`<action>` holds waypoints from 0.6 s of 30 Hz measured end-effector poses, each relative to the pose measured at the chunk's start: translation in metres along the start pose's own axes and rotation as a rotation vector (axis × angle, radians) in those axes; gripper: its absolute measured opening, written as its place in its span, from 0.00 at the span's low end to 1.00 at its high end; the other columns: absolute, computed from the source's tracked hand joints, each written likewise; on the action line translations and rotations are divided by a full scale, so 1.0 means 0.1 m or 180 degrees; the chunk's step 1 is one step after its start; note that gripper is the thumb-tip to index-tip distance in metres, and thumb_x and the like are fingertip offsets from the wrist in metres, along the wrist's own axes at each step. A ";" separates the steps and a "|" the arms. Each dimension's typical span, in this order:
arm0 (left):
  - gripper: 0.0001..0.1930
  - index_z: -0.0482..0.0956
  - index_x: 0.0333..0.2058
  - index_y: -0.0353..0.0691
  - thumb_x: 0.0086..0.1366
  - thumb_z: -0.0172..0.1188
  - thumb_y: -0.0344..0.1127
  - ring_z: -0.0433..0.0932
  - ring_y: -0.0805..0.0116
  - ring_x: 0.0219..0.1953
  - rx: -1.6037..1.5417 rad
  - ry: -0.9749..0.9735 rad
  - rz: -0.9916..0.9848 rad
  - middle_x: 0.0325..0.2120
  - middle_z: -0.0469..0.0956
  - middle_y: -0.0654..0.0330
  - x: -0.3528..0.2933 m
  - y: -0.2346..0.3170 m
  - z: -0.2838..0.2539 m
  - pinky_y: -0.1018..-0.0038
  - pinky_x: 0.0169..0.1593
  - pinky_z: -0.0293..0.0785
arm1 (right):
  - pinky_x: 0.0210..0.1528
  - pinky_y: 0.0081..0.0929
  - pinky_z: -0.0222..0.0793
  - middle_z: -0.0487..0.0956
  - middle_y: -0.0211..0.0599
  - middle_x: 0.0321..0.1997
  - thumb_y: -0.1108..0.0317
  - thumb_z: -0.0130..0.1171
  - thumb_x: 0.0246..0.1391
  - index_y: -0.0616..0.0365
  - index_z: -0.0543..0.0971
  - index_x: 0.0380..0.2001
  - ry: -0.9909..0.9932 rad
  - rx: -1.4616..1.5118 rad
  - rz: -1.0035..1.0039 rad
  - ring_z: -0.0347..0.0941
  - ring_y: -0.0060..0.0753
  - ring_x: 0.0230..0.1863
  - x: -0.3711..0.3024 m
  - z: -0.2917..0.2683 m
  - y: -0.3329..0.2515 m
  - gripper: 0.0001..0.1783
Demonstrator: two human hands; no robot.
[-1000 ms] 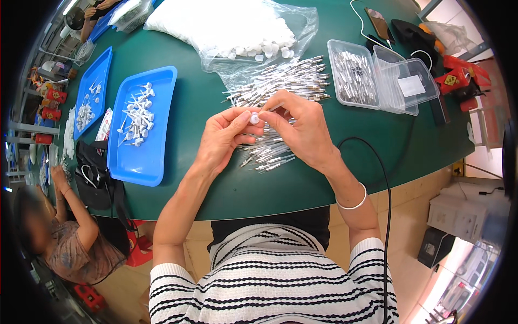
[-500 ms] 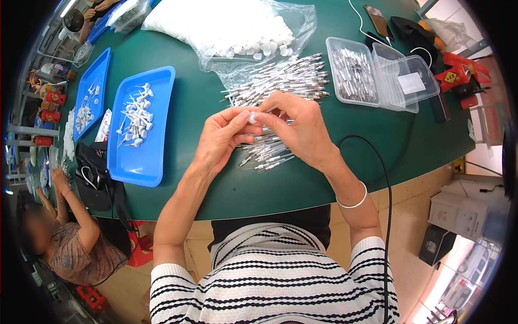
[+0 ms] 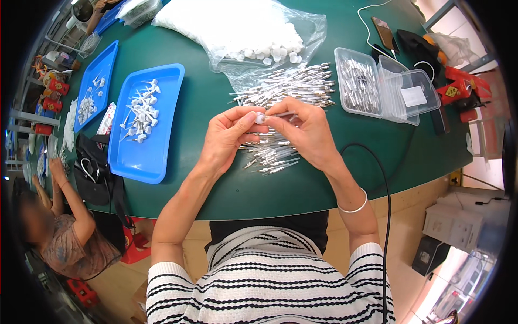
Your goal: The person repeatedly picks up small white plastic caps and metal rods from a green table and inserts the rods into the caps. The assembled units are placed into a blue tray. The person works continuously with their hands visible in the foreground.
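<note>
Between the thumb and fingers of my left hand (image 3: 222, 139) is a small white cap (image 3: 260, 117). My right hand (image 3: 310, 135) pinches a thin white rod (image 3: 284, 114), its inner end at the cap. Whether the rod sits inside the cap is hidden by the fingertips. Both hands are over a pile of white rods with metal-coloured ends (image 3: 294, 83), which spreads behind and below them. To the left, a blue tray (image 3: 135, 162) holds several capped rods (image 3: 141, 116). Behind the pile, a clear plastic bag (image 3: 313, 27) spills white caps (image 3: 270, 53).
A clear box (image 3: 359, 81) of rods stands right of the pile, its lid beside it. Farther right lie a phone (image 3: 384, 33) and cables. A second blue tray (image 3: 110, 62) and a black bag (image 3: 91, 170) are left. Another person sits at the left.
My right fingers have drawn slightly away from the cap and straightened, and the rod between them now shows. The whole view has shifted a little.
</note>
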State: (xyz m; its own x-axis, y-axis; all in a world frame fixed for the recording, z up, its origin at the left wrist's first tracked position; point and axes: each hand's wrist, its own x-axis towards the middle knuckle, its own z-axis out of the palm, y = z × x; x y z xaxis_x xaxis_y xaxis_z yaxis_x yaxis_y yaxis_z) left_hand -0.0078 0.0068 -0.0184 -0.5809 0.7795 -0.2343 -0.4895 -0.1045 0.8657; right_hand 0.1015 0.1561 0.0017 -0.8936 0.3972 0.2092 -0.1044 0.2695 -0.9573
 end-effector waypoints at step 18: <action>0.15 0.75 0.47 0.30 0.61 0.61 0.26 0.80 0.71 0.40 0.0299 0.0007 0.0473 0.38 0.80 0.55 -0.03 0.03 0.04 0.78 0.42 0.76 | 0.27 0.26 0.67 0.80 0.39 0.28 0.73 0.61 0.51 0.62 0.81 0.34 -0.0009 -0.0527 -0.0305 0.74 0.31 0.24 -0.02 -0.05 -0.07 0.07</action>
State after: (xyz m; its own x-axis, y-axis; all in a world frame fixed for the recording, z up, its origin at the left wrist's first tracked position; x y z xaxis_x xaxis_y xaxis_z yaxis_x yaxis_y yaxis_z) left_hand -0.0049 0.0065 -0.0136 -0.6437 0.7585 -0.1014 -0.3352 -0.1603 0.9284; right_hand 0.1064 0.1575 0.0087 -0.8842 0.3604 0.2971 -0.1160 0.4468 -0.8871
